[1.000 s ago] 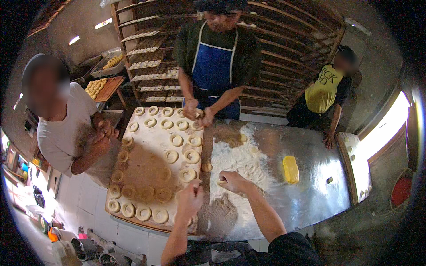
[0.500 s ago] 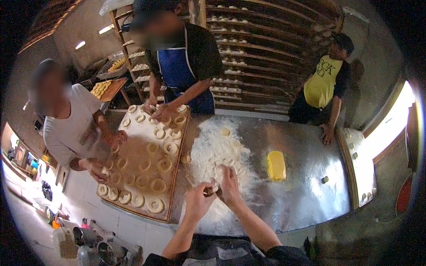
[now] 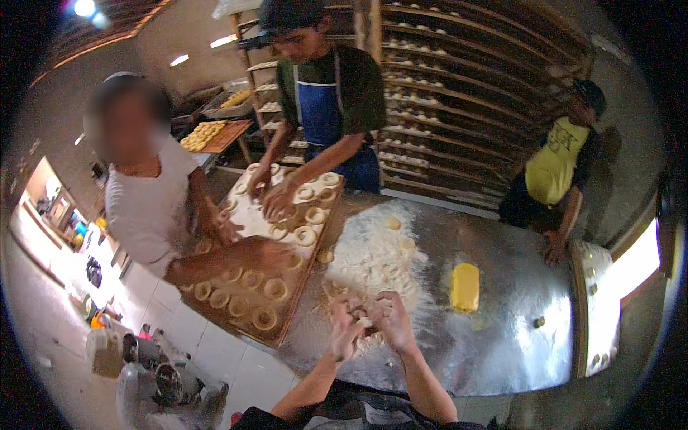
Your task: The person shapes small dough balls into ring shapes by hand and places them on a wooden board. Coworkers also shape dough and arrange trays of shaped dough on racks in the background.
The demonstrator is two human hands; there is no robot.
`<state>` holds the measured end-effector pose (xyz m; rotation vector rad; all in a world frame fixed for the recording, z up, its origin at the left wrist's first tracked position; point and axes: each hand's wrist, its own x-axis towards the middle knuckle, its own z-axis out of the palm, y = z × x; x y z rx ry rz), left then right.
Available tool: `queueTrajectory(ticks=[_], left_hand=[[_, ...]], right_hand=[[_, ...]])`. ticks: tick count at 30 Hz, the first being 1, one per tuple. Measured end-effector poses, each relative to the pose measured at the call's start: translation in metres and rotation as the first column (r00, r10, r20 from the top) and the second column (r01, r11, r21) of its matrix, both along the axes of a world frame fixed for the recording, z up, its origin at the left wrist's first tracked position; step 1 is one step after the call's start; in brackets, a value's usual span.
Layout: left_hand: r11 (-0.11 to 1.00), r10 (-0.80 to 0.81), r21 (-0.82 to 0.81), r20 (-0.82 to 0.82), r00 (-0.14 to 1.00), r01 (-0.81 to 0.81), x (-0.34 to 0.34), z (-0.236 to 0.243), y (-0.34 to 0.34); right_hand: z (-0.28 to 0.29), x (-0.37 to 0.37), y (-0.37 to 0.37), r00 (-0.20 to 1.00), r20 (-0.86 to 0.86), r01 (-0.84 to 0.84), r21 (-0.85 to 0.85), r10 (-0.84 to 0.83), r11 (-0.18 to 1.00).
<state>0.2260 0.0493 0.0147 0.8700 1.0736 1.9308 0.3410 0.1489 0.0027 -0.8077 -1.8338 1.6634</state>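
My left hand (image 3: 347,327) and my right hand (image 3: 390,320) are pressed together over a floured patch (image 3: 376,254) of the metal table (image 3: 502,337), both closed on a small piece of pale dough (image 3: 367,322). A few small dough pieces (image 3: 393,223) lie further out in the flour. Left of my hands a wooden board (image 3: 301,297) carries several ring-shaped dough pieces (image 3: 274,289).
A yellow block (image 3: 465,287) lies on the table to my right. A person in a blue apron (image 3: 326,115) and a person in a white shirt (image 3: 147,208) handle rings on the board. A person in yellow (image 3: 555,172) leans at the far right. Racks (image 3: 459,93) stand behind.
My hands have come together near the table's front edge and closed on the dough. The view has shifted, so the board and table sit differently in frame.
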Motion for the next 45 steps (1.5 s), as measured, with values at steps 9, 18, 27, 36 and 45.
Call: queueTrajectory(ticks=[9,18,27,36,45], left_hand=[[0.936,0.020,-0.178,-0.834,0.551,-0.304,0.003,-0.002,0.006],[0.944,0.229,0.070,-0.843,0.486,-0.323,-0.058,0.001,0.002],[0.882,0.166,0.043,-0.961,0.223,-0.470,-0.144,-0.009,-0.006],[0.815,-0.100,-0.504,-0.611,0.785,-0.288,-0.236,-0.010,-0.019],[0.735,-0.083,-0.554,-0.644,0.760,-0.389,-0.318,0.025,-0.022]], right_hand=[[0.026,-0.008,-0.013,0.995,-0.063,-0.082,-0.176,0.072,0.981],[0.032,-0.053,-0.032,0.919,-0.391,-0.061,-0.275,-0.054,0.959],[0.023,-0.149,-0.027,0.939,-0.325,-0.110,0.020,0.111,0.994],[0.017,-0.245,-0.032,0.944,-0.246,-0.204,0.091,0.220,0.975],[-0.020,-0.345,-0.017,0.932,-0.261,-0.285,-0.105,0.250,0.953]])
